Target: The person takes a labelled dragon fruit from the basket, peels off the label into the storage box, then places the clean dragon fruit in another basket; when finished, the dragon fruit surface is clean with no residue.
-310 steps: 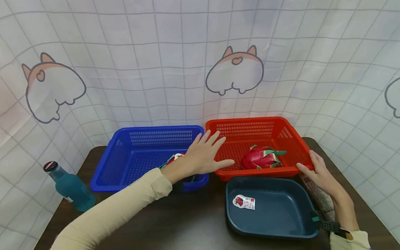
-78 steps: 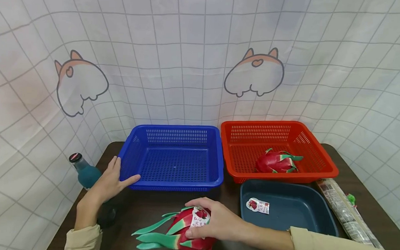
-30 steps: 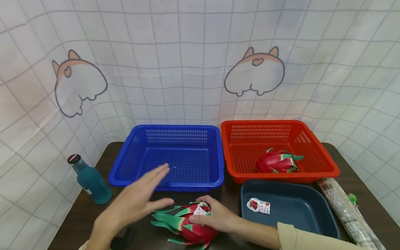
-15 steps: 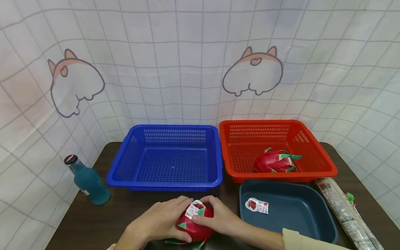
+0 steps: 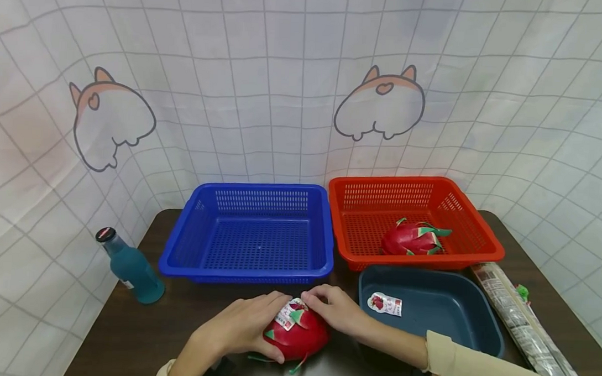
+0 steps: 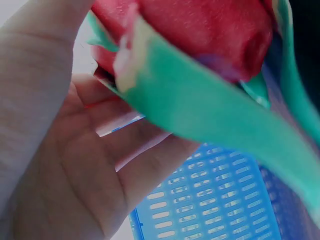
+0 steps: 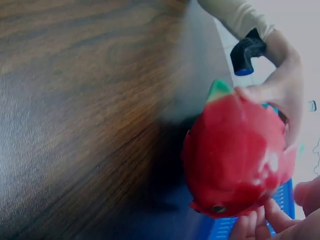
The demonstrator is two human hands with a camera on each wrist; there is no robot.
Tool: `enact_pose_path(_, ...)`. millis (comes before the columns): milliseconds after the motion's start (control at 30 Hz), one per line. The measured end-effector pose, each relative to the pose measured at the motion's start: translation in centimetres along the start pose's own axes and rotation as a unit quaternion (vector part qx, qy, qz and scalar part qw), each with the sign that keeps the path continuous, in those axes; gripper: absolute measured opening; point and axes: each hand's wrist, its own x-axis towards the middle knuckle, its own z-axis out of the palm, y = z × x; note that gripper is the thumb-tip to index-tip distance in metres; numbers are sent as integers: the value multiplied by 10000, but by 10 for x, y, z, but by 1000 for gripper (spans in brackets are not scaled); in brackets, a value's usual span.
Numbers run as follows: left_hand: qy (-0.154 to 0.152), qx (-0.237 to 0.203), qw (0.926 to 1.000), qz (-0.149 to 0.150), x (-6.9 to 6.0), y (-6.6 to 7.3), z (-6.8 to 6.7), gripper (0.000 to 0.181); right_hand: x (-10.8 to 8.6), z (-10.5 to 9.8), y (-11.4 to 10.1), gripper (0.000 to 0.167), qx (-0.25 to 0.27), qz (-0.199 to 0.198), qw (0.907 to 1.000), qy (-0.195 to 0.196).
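Note:
A red dragon fruit (image 5: 304,338) with green-tipped scales is at the front middle of the dark table. My left hand (image 5: 241,325) grips its left side, thumb in front and fingers behind. A white printed label (image 5: 286,315) is on its upper side. Bent over the fruit's top, my right hand (image 5: 343,312) has its fingertips at the label's right edge; whether they pinch it is hidden. In the right wrist view, right-hand fingers touch the dragon fruit (image 7: 232,155) while the thumb stands off it. Long green leaves (image 6: 185,100) cross the left wrist view.
Behind the hands stands a blue basket (image 5: 245,274). A red basket (image 5: 428,260) to its right holds another dragon fruit (image 5: 412,239). A dark tray (image 5: 446,309) bears a loose label (image 5: 384,304). A teal bottle (image 5: 136,273) stands left; a newspaper-like roll (image 5: 525,323) lies right.
The left hand left the blue basket's rim and took hold of the dragon fruit. The fruit was turned, and the right thumb has shifted from its side up to the label's edge.

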Motion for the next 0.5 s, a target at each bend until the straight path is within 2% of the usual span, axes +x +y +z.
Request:
enact_pose_path(133, -71, -27, 10000, 42, -1, 1, 3, 83, 2, 2, 4, 25, 42, -114, 9999, -35)
enact_pose_path(233, -40, -27, 10000, 81, -1, 2, 5, 83, 4, 3, 5, 19, 109, -50, 9999, -31)
enact_pose_path(500, -42, 62, 10000, -6, -1, 2, 4, 84, 10, 8, 3, 14, -50, 50, 9999, 84)
